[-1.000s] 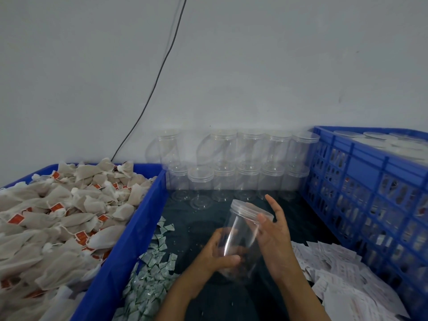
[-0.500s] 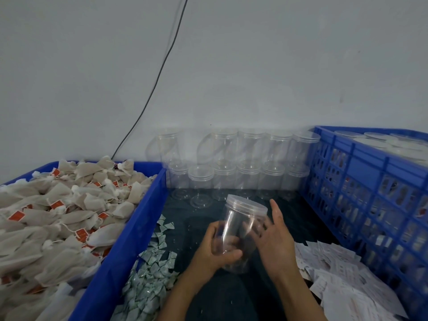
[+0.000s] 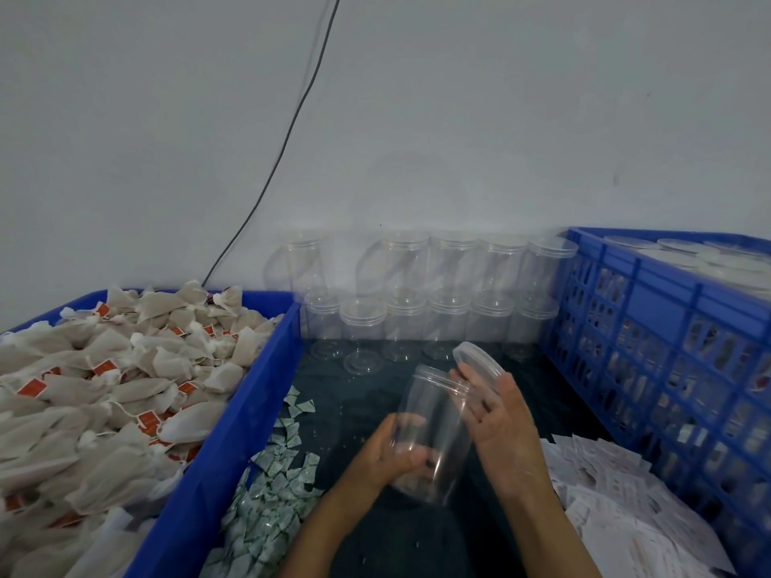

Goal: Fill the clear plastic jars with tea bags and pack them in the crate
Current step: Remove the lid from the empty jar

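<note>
A: What has just been changed?

B: The lid [image 3: 479, 362] has been lifted off the jar [image 3: 434, 427]; it is pinched by the right hand [image 3: 507, 427], while the tilted jar's base is gripped by the left hand [image 3: 390, 452]. Filling can begin.

A: And the materials?

B: Thin clear plastic, threaded at the neck. Soft papery tea bags [image 3: 104, 390] are heaped in the left bin; the latticed blue crate [image 3: 667, 327] is seen right, empty jars [image 3: 438, 294] stacked beyond

Single view, head-worn wide-angle camera: faces forward and down, close above both hands, blue plastic bin [image 3: 217, 435] at left, blue slatted plastic crate [image 3: 667, 348] at right, grey wall [image 3: 459, 118] behind.
</note>
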`<control>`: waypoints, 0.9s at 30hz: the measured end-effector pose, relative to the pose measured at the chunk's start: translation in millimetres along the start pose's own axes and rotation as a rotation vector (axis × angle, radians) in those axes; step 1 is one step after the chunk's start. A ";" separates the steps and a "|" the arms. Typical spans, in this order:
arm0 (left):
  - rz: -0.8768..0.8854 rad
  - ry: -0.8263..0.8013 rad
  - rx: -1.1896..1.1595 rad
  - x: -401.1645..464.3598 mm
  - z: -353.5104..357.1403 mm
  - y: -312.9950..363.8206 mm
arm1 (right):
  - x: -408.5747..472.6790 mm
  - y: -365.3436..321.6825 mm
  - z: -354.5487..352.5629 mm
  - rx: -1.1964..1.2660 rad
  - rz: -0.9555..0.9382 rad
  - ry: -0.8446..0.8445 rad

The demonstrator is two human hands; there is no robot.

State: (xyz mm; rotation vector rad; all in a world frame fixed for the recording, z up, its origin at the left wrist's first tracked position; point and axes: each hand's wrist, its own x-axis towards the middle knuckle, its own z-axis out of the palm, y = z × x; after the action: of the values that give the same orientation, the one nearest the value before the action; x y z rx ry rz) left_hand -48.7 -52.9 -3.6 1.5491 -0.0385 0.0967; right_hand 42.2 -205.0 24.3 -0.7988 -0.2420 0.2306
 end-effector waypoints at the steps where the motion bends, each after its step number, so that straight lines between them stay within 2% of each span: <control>1: 0.005 0.041 0.012 0.6 0.5 0.9 | 2.3 -1.7 -2.8 0.007 -0.011 0.035; 3: 0.018 0.167 0.035 3.9 -0.3 -0.9 | 4.9 -1.9 -6.1 -0.119 -0.052 0.151; 6: 0.048 0.341 0.043 10.0 -5.6 -8.5 | 4.6 2.9 -10.0 -0.703 -0.181 0.312; 8: 0.060 0.384 0.082 12.5 -8.8 -15.0 | 5.6 8.1 -17.4 -1.029 -0.263 0.251; 12: 0.042 0.393 0.122 16.5 -10.9 -24.7 | 1.0 14.7 -19.3 -1.515 -0.179 0.063; 18: 0.040 0.397 0.139 20.4 -14.3 -30.6 | -1.2 9.2 -18.2 -1.482 -0.066 0.161; 22: 0.026 0.294 0.193 18.4 -14.5 -31.7 | -1.9 5.7 -17.7 -1.605 0.024 0.188; 27: 0.013 0.196 0.267 17.4 -12.0 -32.9 | -3.1 2.8 -16.9 -1.800 -0.100 0.308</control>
State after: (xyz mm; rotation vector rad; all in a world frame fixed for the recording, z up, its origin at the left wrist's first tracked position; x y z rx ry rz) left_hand -29.0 -40.9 -35.2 1.7992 0.1243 0.2729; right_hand 44.0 -215.5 10.5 -2.5671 -0.1461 -0.3075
